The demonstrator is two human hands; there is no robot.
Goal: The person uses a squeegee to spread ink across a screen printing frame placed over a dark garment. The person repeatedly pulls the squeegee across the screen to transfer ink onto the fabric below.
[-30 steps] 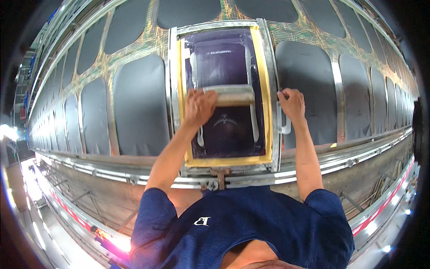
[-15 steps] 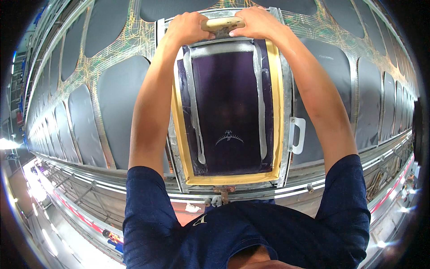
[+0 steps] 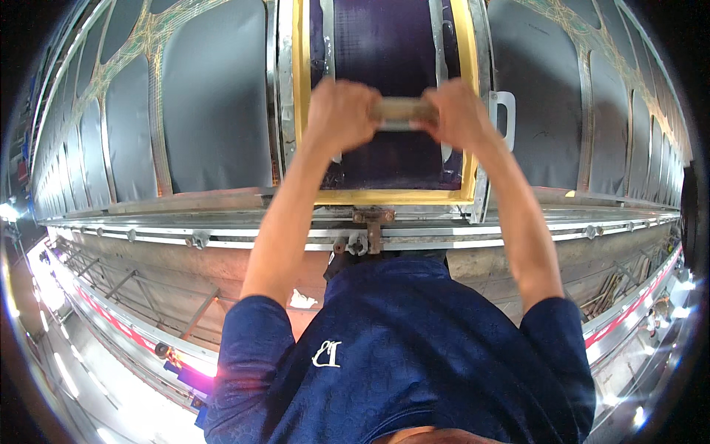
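Both my hands grip a squeegee (image 3: 403, 111) with a pale bar handle, one at each end. My left hand (image 3: 344, 115) is closed round its left end, and my right hand (image 3: 457, 112) round its right end; motion blurs both. The squeegee stands across the dark mesh of a screen-printing frame (image 3: 477, 55), over its near part. Yellow tape lines the inside of the frame. Grey streaks of ink run along both sides of the mesh. The squeegee's blade is mostly hidden behind the handle and my fingers.
A white loop handle (image 3: 505, 122) sticks out from the frame's right side. Dark grey panels (image 3: 214, 103) lie in rows on the long table. Along its near edge run metal rails (image 3: 473, 235), with a rusty bracket (image 3: 373, 229) below the frame. A crumpled white scrap (image 3: 302, 299) lies lower down.
Both hands have drawn the squeegee from the far end of the screen toward me, to its near part. My elbows are more bent. The view has shifted, so the frame sits higher in the picture.
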